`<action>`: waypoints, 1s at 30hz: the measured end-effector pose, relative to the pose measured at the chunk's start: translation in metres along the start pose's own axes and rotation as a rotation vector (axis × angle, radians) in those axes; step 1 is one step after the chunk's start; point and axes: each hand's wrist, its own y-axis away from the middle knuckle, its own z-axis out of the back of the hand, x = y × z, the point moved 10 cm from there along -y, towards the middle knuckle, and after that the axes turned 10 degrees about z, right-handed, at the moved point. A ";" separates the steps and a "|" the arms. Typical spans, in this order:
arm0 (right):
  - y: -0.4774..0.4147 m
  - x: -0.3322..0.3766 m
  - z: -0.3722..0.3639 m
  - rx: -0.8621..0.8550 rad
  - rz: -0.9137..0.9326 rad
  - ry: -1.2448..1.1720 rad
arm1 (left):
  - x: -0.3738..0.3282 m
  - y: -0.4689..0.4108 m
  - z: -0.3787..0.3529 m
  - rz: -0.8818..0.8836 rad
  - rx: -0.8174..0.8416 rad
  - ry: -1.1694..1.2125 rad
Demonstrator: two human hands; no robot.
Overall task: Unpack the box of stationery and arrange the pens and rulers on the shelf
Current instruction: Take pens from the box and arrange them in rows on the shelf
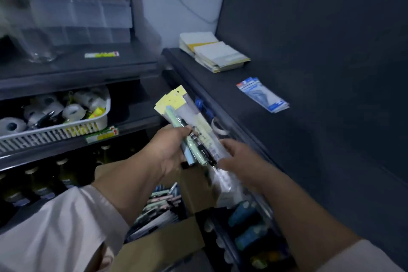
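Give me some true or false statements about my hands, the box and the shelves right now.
1. The left hand grips a bundle of clear pen packets with yellow header cards. True.
2. The brown cardboard box is closed. False: its flaps are open and pens show inside.
3. The white slotted plastic basket holds white tape rolls. True.
4. The blue-and-white flat packets lie in that basket. False: they lie on the dark shelf at the right.

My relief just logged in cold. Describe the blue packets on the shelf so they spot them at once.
Look at the long dark shelf on the right. Nearer than the stack of yellow-and-white pads at its far end lies a small fanned pile of flat packets. They alone are blue and white.
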 end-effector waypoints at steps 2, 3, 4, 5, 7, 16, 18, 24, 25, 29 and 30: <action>0.020 0.003 0.028 -0.043 0.000 0.006 | 0.002 0.004 -0.037 -0.004 0.054 -0.030; 0.029 0.003 0.044 -0.062 0.010 0.007 | 0.004 0.006 -0.056 0.002 0.074 -0.043; 0.039 0.002 0.060 -0.080 0.015 0.017 | 0.006 0.007 -0.073 0.010 0.088 -0.060; 0.048 -0.001 0.076 -0.104 0.012 0.031 | 0.009 0.007 -0.091 0.014 0.105 -0.074; 0.065 -0.014 0.113 -0.178 0.001 0.048 | 0.014 0.007 -0.124 0.015 0.122 -0.099; 0.103 -0.126 0.281 -0.442 -0.185 0.133 | 0.043 -0.010 -0.237 0.045 0.177 -0.105; 0.099 -0.142 0.304 -0.456 -0.185 0.130 | 0.047 -0.015 -0.256 0.049 0.196 -0.118; 0.076 -0.183 0.345 -0.275 -0.274 0.524 | 0.059 -0.035 -0.288 0.058 0.153 -0.123; 0.075 -0.195 0.345 -0.217 -0.334 0.669 | 0.062 -0.037 -0.291 0.064 0.146 -0.115; 0.075 -0.215 0.338 -0.156 -0.371 0.821 | 0.075 -0.041 -0.300 0.098 0.143 -0.127; 0.077 -0.208 0.339 -0.184 -0.354 0.856 | 0.078 -0.042 -0.302 0.108 0.150 -0.138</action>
